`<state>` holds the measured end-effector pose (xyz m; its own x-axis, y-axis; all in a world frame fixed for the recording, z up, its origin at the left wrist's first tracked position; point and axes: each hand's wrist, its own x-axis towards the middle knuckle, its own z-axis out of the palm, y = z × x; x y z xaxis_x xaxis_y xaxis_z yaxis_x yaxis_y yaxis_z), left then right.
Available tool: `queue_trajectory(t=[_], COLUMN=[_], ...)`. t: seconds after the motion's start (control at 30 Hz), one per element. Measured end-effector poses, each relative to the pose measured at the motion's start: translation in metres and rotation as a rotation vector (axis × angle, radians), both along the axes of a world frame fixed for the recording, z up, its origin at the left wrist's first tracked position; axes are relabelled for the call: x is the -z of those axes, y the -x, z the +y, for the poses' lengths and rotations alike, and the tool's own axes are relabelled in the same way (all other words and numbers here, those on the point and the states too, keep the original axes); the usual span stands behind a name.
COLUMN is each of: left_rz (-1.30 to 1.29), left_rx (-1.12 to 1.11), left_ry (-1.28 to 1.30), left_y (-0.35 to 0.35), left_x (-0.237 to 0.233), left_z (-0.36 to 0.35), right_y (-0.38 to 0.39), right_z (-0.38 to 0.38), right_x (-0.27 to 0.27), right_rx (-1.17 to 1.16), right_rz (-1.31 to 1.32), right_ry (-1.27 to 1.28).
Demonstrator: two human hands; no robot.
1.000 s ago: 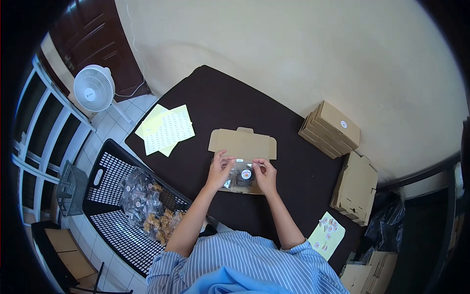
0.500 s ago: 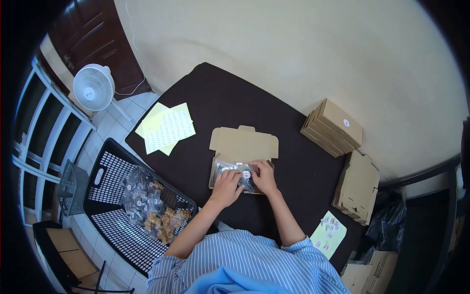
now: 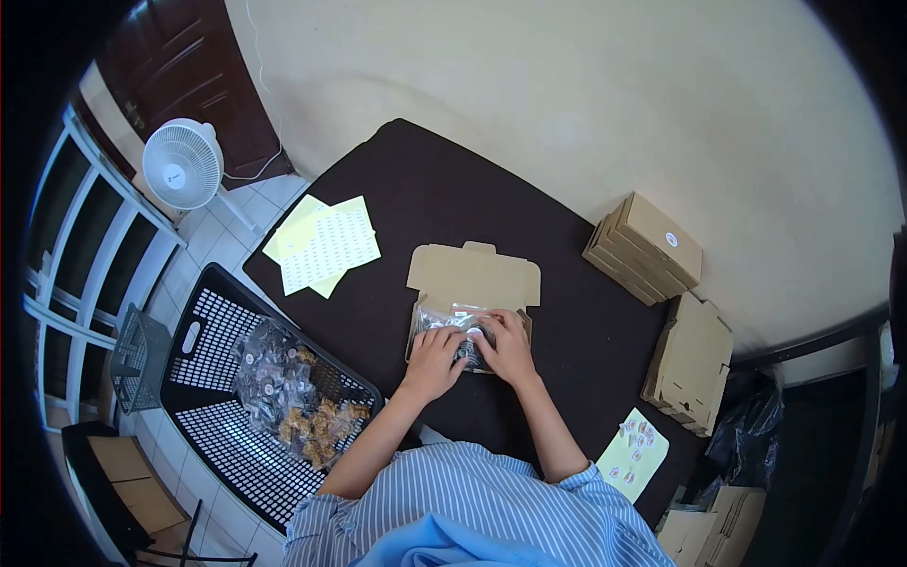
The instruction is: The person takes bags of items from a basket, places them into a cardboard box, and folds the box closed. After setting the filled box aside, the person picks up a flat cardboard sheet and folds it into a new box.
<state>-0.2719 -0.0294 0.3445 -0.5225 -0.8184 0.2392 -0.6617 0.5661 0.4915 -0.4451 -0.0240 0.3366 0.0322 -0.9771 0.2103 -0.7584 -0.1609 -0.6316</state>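
Observation:
An open cardboard mailer box [image 3: 477, 266] lies on the dark table with its lid folded back, away from me. Inside it sits a clear plastic packet [image 3: 466, 311] with dark contents and a round sticker. My left hand [image 3: 434, 364] rests on the packet's left part, fingers stretched over it and thumb toward the middle. On the right part lies my right hand [image 3: 507, 350], its fingers spread along the upper edge and its thumb beside the sticker. The hands cover much of the packet, and neither lifts it.
A black basket [image 3: 213, 416] at my left holds bagged dark and golden-brown items. Label sheets [image 3: 331, 249] lie at the table's left. Stacked closed boxes [image 3: 652, 248] and flat cardboard boxes [image 3: 690, 364] stand at the right, near a sticker sheet [image 3: 635, 455]. A white fan [image 3: 181, 165] stands beyond.
My right hand has shifted slightly, its thumb now nearer the sticker and the left hand. More of the packet's clear upper edge shows. My left hand stays nearly in place.

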Motion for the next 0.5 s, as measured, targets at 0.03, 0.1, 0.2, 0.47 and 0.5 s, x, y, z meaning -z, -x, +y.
queue_trajectory(t=[0.03,0.1,0.2,0.47,0.5], left_rz=[0.027,0.053,0.138,0.324,0.329], left_rx=[-0.001,-0.022,-0.081,-0.757,-0.846], left_ry=[-0.005,-0.021,-0.003,0.006,-0.01], left_y=[-0.002,-0.009,-0.027,-0.147,-0.166], left_x=[-0.001,-0.004,-0.011,0.011,0.029], left_z=[0.001,0.006,0.013,0.072,0.082], right_y=[-0.003,-0.009,-0.015,-0.096,-0.116], right_z=[0.002,0.004,0.01,0.039,0.043], right_x=[-0.002,-0.002,-0.01,-0.015,-0.016], right_rx=[-0.013,-0.006,0.046,-0.14,-0.235], right_rz=[-0.009,-0.015,0.058,0.081,0.065], right_ry=[0.004,-0.009,0.039,0.329,0.344])
